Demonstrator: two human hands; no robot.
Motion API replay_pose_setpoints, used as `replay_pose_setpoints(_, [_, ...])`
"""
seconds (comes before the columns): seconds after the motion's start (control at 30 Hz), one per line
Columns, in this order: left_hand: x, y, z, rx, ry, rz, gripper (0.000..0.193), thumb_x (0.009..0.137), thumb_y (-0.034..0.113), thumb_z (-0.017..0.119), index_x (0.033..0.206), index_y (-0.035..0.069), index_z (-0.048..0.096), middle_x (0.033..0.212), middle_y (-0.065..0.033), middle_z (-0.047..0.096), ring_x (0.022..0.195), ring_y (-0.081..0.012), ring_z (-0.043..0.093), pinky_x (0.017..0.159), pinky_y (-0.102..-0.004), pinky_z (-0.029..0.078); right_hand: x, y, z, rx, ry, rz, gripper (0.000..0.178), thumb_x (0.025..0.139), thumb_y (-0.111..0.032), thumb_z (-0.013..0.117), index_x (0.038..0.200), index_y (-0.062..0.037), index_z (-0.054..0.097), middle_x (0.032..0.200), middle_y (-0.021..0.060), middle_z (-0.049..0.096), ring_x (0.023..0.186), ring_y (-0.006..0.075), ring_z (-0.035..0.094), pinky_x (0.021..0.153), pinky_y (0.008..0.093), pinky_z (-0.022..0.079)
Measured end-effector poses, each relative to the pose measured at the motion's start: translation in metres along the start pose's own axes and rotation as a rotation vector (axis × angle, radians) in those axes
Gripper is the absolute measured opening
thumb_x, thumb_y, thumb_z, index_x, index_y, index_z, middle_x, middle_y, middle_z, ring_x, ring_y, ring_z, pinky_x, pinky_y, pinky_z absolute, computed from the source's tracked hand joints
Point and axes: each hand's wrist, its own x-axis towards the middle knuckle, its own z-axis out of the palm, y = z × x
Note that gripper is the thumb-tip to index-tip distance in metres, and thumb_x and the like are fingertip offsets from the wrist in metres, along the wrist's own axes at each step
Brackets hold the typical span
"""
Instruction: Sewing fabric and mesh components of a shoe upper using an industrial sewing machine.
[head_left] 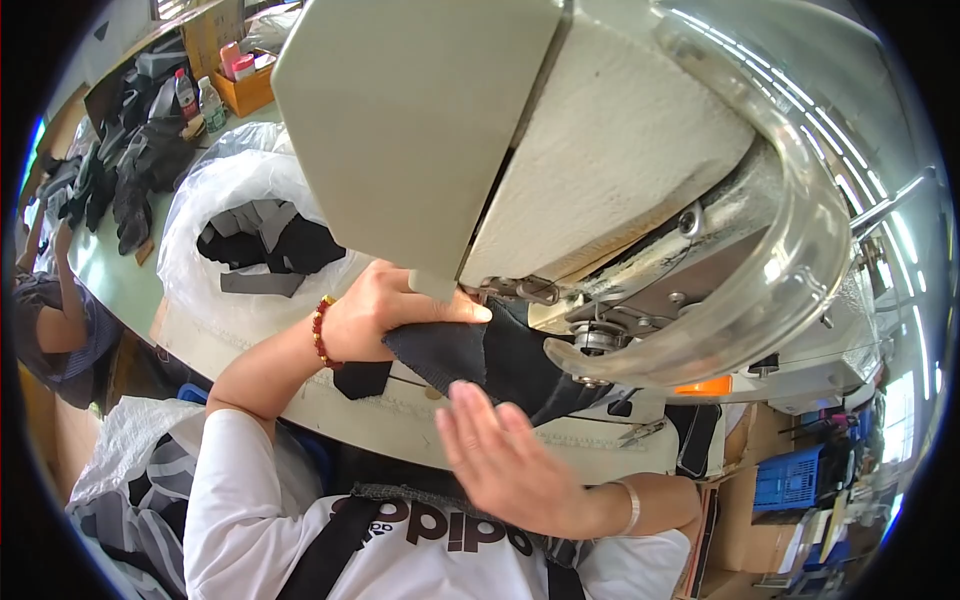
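Observation:
My left hand [385, 310], with a red bead bracelet on its wrist, is closed on the far edge of a piece of black fabric [440, 352], thumb on top. The cloth reaches to the right beneath the head of a sewing machine [410, 130], near its presser and thread parts [598, 338]. My right hand [510, 465] is slightly blurred in front of the fabric. Its fingers are stretched out and it holds nothing. Another small black fabric piece [362, 380] lies on the table below my left wrist.
A clear plastic bag [185, 270] of cut fabric pieces stands at the left. Thread snips [642, 432] and a dark flat object [697, 440] lie at the right of the table [420, 425]. A blue crate [787, 478] stands beyond. Another person [60, 320] is at far left.

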Motion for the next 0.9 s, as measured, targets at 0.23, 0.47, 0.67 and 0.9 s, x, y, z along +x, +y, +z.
replay_pose_setpoints(0.23, [0.000,0.001,0.005,-0.058,0.056,0.018,0.037,0.073,0.010,0.083,0.110,0.010,0.079,0.115,-0.0093,0.079,0.106,-0.0324,0.074,0.093,-0.0434,0.056,0.020,-0.016,0.079,-0.225,0.220,0.429,0.037,0.099,-0.019,0.062,0.134,-0.0084,0.065,0.140,0.0144,0.066,0.130,0.0268,0.064,0.108,0.0447,0.041])
replay_pose_setpoints(0.47, [0.002,-0.001,-0.011,-0.157,-0.014,0.029,0.036,0.074,0.008,0.084,0.109,0.008,0.078,0.117,-0.0096,0.079,0.110,-0.0324,0.075,0.095,-0.0440,0.056,0.022,-0.002,0.071,-0.123,0.369,0.416,0.016,0.092,-0.011,0.068,0.078,-0.0122,0.060,0.125,0.0134,0.076,0.115,0.0269,0.072,0.103,0.0440,0.045])
replay_pose_setpoints(0.67, [-0.005,-0.018,-0.005,-0.417,0.029,-0.140,0.031,0.081,-0.009,0.079,0.110,0.001,0.078,0.113,-0.0106,0.080,0.106,-0.0245,0.076,0.097,-0.0377,0.058,0.011,0.015,0.041,0.070,0.200,0.290,0.023,0.089,-0.006,0.067,0.074,-0.0113,0.050,0.128,0.0158,0.076,0.122,0.0273,0.071,0.105,0.0432,0.047])
replay_pose_setpoints(0.9, [0.000,-0.022,-0.007,-0.624,-0.003,-0.237,0.037,0.080,-0.015,0.074,0.113,0.002,0.079,0.115,-0.0089,0.080,0.109,-0.0225,0.075,0.097,-0.0371,0.057,0.002,0.028,0.036,0.128,0.122,0.309,0.023,0.088,-0.014,0.070,0.075,-0.0166,0.053,0.130,0.0065,0.076,0.128,0.0211,0.068,0.109,0.0385,0.042])
